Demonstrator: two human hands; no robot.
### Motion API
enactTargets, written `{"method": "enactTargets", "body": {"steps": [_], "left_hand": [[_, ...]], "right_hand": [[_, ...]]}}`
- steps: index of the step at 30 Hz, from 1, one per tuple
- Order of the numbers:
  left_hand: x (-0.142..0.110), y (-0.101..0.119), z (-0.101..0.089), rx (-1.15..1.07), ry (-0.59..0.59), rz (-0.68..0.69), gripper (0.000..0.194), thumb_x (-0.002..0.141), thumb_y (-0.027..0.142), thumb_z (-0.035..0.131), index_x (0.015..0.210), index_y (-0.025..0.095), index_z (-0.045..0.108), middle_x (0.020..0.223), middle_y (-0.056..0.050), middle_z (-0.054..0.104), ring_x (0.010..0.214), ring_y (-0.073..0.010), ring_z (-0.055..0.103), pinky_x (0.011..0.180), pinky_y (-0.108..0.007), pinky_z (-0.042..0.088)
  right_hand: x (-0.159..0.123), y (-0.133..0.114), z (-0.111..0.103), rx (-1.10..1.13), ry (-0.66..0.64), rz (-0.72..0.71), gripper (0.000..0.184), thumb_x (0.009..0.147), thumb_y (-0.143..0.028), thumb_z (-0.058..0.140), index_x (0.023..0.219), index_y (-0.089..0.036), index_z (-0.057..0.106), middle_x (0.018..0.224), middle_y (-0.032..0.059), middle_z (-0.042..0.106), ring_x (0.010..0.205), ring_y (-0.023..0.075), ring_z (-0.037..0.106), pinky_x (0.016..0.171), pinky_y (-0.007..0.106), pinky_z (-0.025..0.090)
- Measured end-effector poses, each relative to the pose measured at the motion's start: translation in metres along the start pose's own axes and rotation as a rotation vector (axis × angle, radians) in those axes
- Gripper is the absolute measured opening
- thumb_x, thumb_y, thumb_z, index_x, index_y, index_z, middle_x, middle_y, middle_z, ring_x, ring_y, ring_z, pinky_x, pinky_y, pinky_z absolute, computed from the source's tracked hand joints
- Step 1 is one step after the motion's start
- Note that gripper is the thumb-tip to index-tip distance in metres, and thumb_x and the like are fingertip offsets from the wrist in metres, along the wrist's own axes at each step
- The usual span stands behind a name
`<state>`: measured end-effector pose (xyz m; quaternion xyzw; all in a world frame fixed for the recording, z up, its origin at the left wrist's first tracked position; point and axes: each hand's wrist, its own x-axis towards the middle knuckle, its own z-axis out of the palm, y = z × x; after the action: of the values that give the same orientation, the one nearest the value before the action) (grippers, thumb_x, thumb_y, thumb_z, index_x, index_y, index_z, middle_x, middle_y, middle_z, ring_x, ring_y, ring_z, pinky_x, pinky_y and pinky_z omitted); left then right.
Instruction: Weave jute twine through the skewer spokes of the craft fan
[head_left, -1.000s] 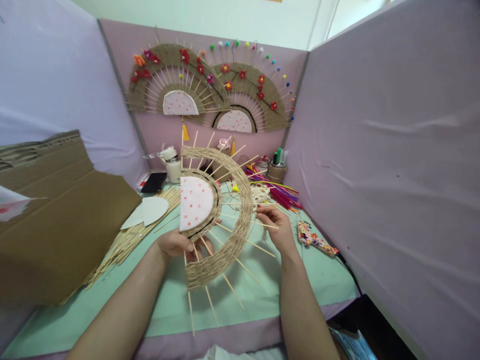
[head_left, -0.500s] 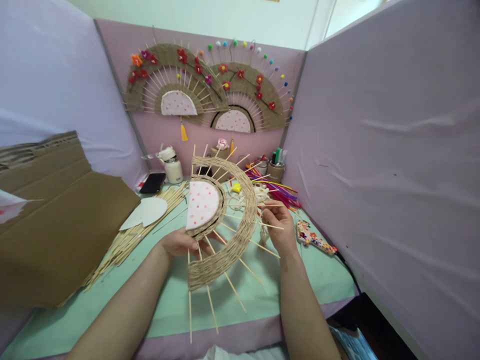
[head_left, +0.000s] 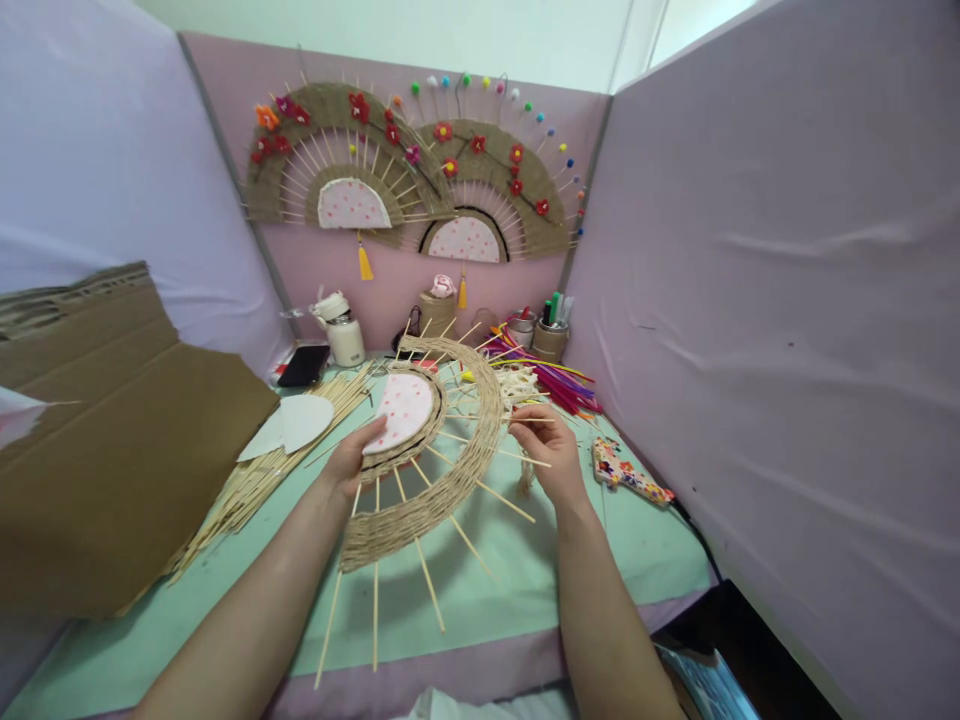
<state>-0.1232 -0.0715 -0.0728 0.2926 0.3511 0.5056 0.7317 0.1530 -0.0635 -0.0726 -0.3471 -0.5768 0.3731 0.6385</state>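
A half-round fan (head_left: 450, 490) of thin sticks woven with tan twine is held tilted above the table. Its centre carries a white cloth patch (head_left: 405, 408) with pink dots. My left hand (head_left: 352, 460) grips the fan at its straight inner side, thumb on the patch and the other fingers underneath. At the outer right rim, my right hand (head_left: 553, 455) is closed in a pinch among the stick ends. A loose tail of twine (head_left: 526, 478) hangs just below its fingers, and its fingertips appear to hold the strand.
Cardboard (head_left: 135, 430) stands at left by a pile of thin sticks (head_left: 232, 490) and white paper (head_left: 300, 425). Behind are a phone (head_left: 304, 366), bottle (head_left: 345, 335), pen holder (head_left: 551, 335) and pipe cleaners (head_left: 559, 380). A patterned glue gun (head_left: 628, 472) lies right. Finished fans (head_left: 337, 110) hang behind.
The fan has tilted flatter, its lower end swinging left. My left thumb now lies on top of the dotted patch. My right hand has shifted slightly left, still pinching at the rim.
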Motion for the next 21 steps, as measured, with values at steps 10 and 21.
{"method": "enactTargets", "body": {"steps": [10,21], "left_hand": [[-0.023,0.031,-0.011,0.108,0.298,-0.061,0.047,0.073,0.004,0.055,0.120,0.002,0.060,0.068,-0.011,0.074,0.062,-0.0247,0.072,0.057,-0.029,0.060],[-0.036,0.033,-0.037,0.123,0.203,-0.054,0.052,0.066,0.008,0.063,0.118,0.006,0.061,0.081,-0.012,0.076,0.069,-0.0273,0.072,0.066,-0.036,0.060]], "right_hand": [[-0.004,0.007,0.000,-0.129,-0.323,0.084,0.023,0.069,-0.037,0.075,0.082,-0.021,0.065,0.069,-0.0005,0.062,0.063,0.0141,0.057,0.057,0.027,0.047],[-0.004,0.017,-0.002,-0.395,-0.436,0.002,0.012,0.082,-0.030,0.062,0.087,-0.019,0.065,0.079,0.0019,0.064,0.071,0.0143,0.057,0.064,0.027,0.044]]}}
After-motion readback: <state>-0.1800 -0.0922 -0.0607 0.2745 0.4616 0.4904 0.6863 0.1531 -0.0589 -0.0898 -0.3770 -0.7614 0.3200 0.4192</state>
